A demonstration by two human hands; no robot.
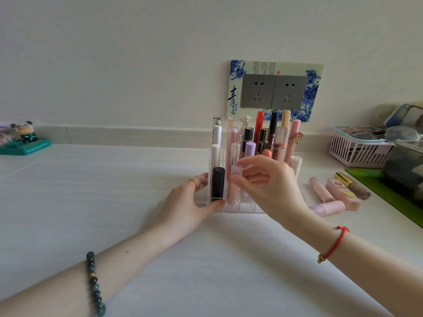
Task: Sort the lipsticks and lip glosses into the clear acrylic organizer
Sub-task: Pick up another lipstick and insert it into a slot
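Observation:
The clear acrylic organizer (pixel 246 208) stands on the white counter, packed with several upright lipsticks and glosses. A black lipstick (pixel 217 183) fills its front left slot. My left hand (pixel 194 203) grips the organizer's front left corner, thumb on the front wall. My right hand (pixel 267 181) pinches the top of a pale pink tube (pixel 235 186) that stands in the front row beside the black one. Several loose tubes lie on the counter to the right: a pink one (pixel 321 189), a lilac-capped one (pixel 327 208), a boxy pink one (pixel 343 194) and a gold-and-brown one (pixel 352 185).
A pink slatted basket (pixel 357 153) with glasses sits at the far right, beside a dark container on a green mat (pixel 393 195). A panda figurine (pixel 24 140) stands at the far left. Wall sockets (pixel 273 91) are behind the organizer.

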